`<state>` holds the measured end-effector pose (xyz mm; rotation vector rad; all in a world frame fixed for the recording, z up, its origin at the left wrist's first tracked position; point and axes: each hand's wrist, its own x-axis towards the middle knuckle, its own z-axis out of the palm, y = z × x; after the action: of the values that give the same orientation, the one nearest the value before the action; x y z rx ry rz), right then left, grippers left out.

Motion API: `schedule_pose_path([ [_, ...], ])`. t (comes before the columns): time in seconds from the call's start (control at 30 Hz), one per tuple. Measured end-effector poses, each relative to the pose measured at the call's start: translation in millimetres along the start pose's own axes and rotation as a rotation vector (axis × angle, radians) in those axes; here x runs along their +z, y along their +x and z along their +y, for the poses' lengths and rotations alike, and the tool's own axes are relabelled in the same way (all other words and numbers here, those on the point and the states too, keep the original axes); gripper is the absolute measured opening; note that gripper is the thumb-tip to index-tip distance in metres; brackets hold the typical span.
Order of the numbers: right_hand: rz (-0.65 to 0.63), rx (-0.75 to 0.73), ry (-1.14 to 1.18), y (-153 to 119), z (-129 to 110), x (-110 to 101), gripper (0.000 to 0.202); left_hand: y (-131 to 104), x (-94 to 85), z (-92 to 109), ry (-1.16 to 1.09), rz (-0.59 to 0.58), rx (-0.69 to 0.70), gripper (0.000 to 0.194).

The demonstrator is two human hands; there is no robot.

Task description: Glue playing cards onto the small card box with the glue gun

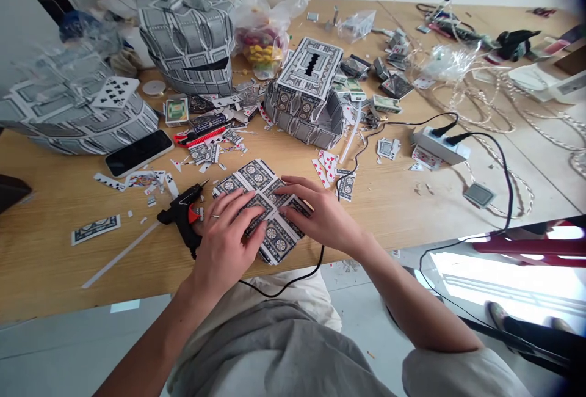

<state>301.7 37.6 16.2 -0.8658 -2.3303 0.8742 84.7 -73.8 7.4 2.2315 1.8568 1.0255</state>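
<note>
A flat panel [278, 243] of patterned playing cards lies on the desk [151, 275], near its front edge and in front of the person's body. It sits at a slant, its cards laid side by side in a block with pale borders between them.

The left hand [229, 230] has an open grip: its fingers are slightly bent and spread over the panel's left part, the thumb angled inward. A ring shows on one finger. The right hand [320, 211] is open too, palm down, its fingers reaching across the right part and pointing toward the other hand. Neither grip is closed around anything; both rest on the panel from above. The forearms come in from the lower left and lower right, bare, and converge on it.

Just beside the left hand lies a black glue gun [179, 211] with a red trigger, its nozzle pointing away toward the upper right and a pale glue stick [119, 255] stretching from its rear. Farther left are a patterned strip [96, 230] and a dark-screened phone [140, 152]. Beyond the panel stand a card-covered box [312, 67] and a tall woven card piece [185, 49]. To the right is a white power strip [442, 145] with black plugs.
</note>
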Motion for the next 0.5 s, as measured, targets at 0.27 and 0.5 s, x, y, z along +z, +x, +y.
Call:
schedule_pose_path([
  [0.27,0.063,0.098,-0.020,-45.1,-29.8,15.3,0.036,-10.8,-11.3,-7.6,-0.131,-0.040,-0.008,0.016],
  [0.5,0.052,-0.219,-0.135,-63.2,-23.1,31.2,0.084,5.4,-10.2,-33.8,-0.152,-0.017,-0.133,0.012],
])
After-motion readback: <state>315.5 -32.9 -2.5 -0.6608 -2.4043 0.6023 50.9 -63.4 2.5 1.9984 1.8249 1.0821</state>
